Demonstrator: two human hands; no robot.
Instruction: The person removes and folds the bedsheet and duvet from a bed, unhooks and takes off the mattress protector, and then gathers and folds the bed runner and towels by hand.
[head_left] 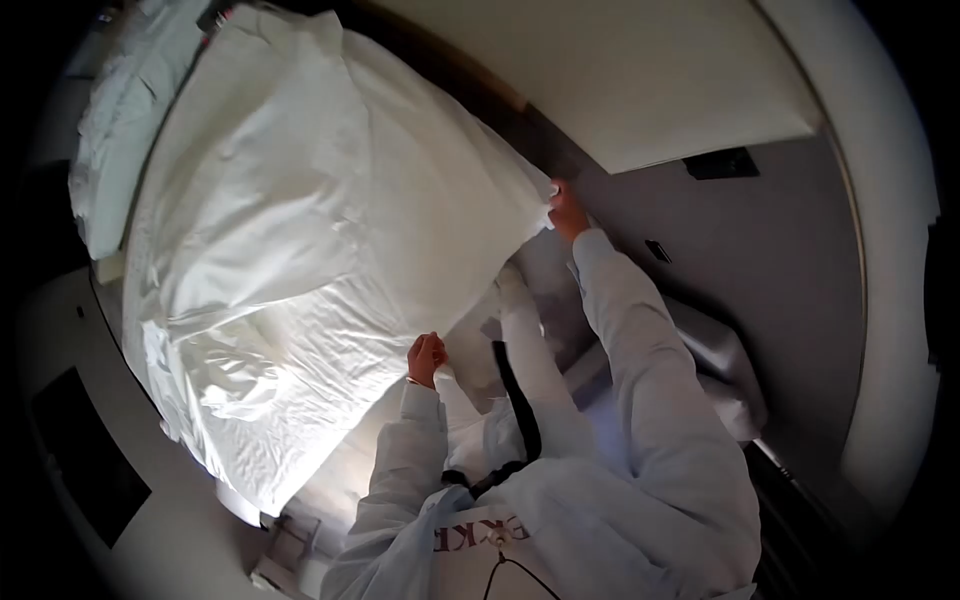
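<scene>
A large white bed sheet (430,180) spreads over the bed in front of me, with a fold line down its middle and wrinkles toward the lower left. My left hand (426,358) is closed on the sheet's near edge, low in the middle of the view. Farther up and to the right, my right hand (567,210) grips a corner of the same sheet. Between the two hands the edge runs taut and slants upward to the right. The part of the bed under the sheet is hidden.
White bedding (125,130) is heaped at the far left. A pale panel (640,80) and a grey wall (770,240) stand on the right, with a padded grey piece (710,350) beside my right arm. A small stool-like item (285,555) sits at the lower left.
</scene>
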